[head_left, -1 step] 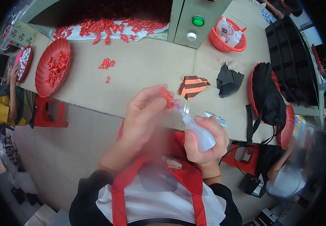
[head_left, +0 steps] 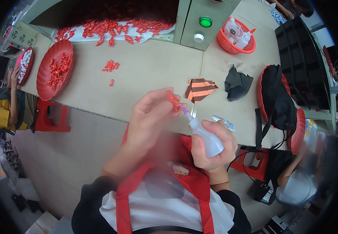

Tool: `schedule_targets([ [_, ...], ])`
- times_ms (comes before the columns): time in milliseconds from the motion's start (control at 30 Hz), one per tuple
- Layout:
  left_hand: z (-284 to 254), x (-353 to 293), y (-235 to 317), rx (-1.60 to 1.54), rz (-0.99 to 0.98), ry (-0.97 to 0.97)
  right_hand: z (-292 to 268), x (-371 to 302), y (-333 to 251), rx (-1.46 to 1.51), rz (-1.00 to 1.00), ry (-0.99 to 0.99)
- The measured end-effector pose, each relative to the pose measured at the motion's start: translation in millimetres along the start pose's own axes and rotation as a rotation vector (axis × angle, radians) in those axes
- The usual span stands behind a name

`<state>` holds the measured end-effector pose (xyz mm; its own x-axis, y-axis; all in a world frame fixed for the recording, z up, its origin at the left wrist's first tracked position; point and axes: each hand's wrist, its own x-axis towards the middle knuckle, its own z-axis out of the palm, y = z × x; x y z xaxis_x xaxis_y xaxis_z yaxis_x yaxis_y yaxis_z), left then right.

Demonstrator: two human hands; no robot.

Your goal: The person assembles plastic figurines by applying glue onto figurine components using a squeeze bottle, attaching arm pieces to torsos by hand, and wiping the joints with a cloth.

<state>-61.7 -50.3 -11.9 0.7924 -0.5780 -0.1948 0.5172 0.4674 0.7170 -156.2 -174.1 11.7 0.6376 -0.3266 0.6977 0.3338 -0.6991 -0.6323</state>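
Between the fingertips of my left hand (head_left: pixel 150 113) is a small red figurine (head_left: pixel 173 101), held over the table's front edge. My right hand (head_left: pixel 215 146) is wrapped round a white squeeze bottle (head_left: pixel 208 137), which is tilted up to the left. Its thin purple nozzle (head_left: pixel 183 109) meets the figurine's lower right side; whether anything flows out is too small to tell. Beyond my left hand, a few similar red pieces (head_left: pixel 110 66) lie in a little heap on the table, with a single red piece (head_left: pixel 111 82) nearer me.
A red scalloped tray (head_left: pixel 69 58) with red pieces stands at left. Many more pieces lie on white cloth (head_left: pixel 77 38) under a green machine (head_left: pixel 190 23). To the right are a striped cloth (head_left: pixel 201 89), black cloth (head_left: pixel 238 82), red basket (head_left: pixel 224 43) and black bag (head_left: pixel 278 97). Co-workers sit at both sides.
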Motion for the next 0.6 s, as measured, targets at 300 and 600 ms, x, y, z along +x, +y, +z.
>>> schedule_targets([
  [300,-1.2,0.4,-0.1,-0.01,-0.009,-0.004,0.9,0.7,1.0,-0.007,-0.009,0.004],
  [600,1.2,0.6,2.8,-0.04,-0.067,-0.011,1.3,0.4,1.1,0.006,-0.002,0.006],
])
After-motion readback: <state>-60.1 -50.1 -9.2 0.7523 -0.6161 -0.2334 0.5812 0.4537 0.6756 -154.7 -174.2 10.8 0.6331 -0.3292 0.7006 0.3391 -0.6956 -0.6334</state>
